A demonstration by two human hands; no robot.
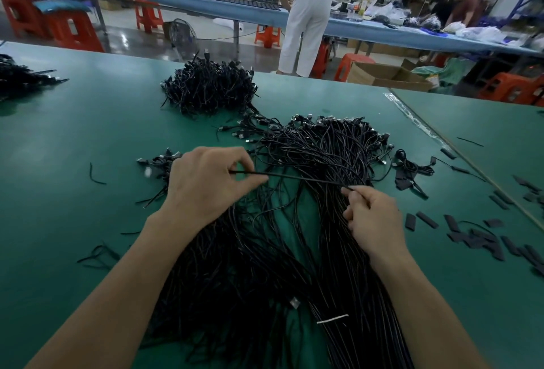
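while both hands hover over the green table [73,133], one thin black cable [294,177] is stretched almost level between them, just above the big sprawl of loose black cables [323,147] that fans out from the near edge. the left hand [206,183] pinches one end of that cable between thumb and forefinger, its other fingers curled underneath. the right hand [374,218] pinches the other end, fingers folded in tight, knuckles up.

a white tie [332,318] bands the thicker bunch of cables below the right forearm. metal-tipped plugs show along the far rim of the sprawl. beyond it sits a dense heap of coiled cables [209,89], well apart from the hands, and another dark heap [20,77] lies at the far left edge. short black sleeve pieces [482,242] are scattered on the table to the right.

across the aisle a person in white trousers [306,15] stands at a long blue bench, with red stools [70,30] and an open cardboard box [382,74] on the floor.
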